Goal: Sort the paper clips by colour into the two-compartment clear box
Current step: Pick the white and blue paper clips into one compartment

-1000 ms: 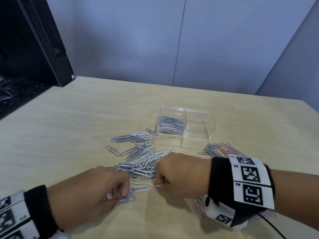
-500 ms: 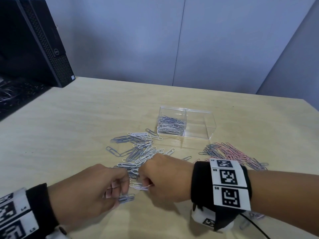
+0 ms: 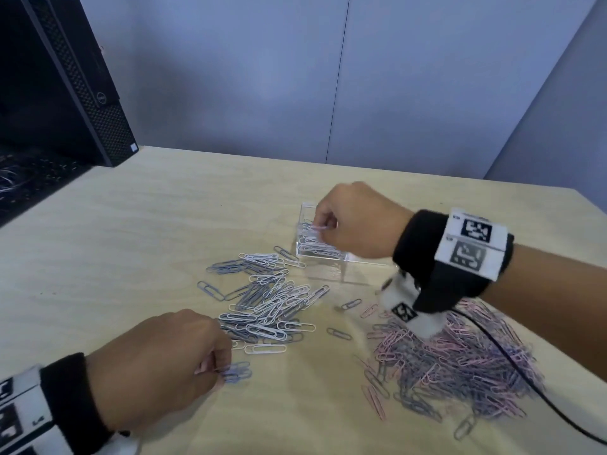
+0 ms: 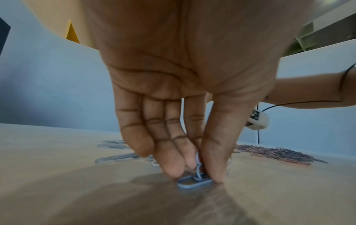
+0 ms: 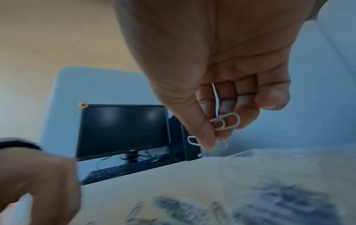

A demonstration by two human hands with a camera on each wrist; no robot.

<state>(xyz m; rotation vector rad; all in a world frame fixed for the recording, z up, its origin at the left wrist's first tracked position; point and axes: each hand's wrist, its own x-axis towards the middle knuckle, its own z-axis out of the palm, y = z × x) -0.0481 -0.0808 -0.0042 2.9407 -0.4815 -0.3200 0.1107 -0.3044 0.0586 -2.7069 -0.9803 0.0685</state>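
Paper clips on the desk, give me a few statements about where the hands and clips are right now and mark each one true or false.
1. The right hand pinches white clips over the box. True.
2. The left hand is raised off the table. False: its fingers press blue clips on the table.
3. The pink and grey pile lies right of the white and grey pile. True.
4. The box holds pink clips. False: none show in it; its left half holds grey and white ones.
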